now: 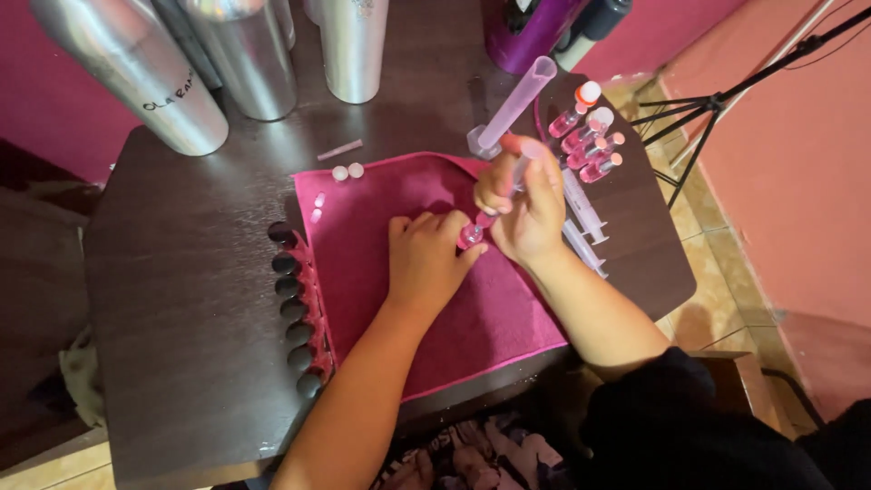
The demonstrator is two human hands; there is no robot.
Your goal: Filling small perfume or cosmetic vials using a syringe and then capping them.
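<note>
Vial (470, 236), small and pink, stands at frame centre on the pink cloth (381, 227), gripped by the fingers of the left hand (425, 259). Right hand (526, 204) is closed around a syringe (519, 172) angled into the vial's top. Filled vials (590, 141) lie at upper right.

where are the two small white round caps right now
In the head view, the two small white round caps lie on the dark wooden table, just beyond the pink cloth's far left corner, before the silver metal bottles.
</note>
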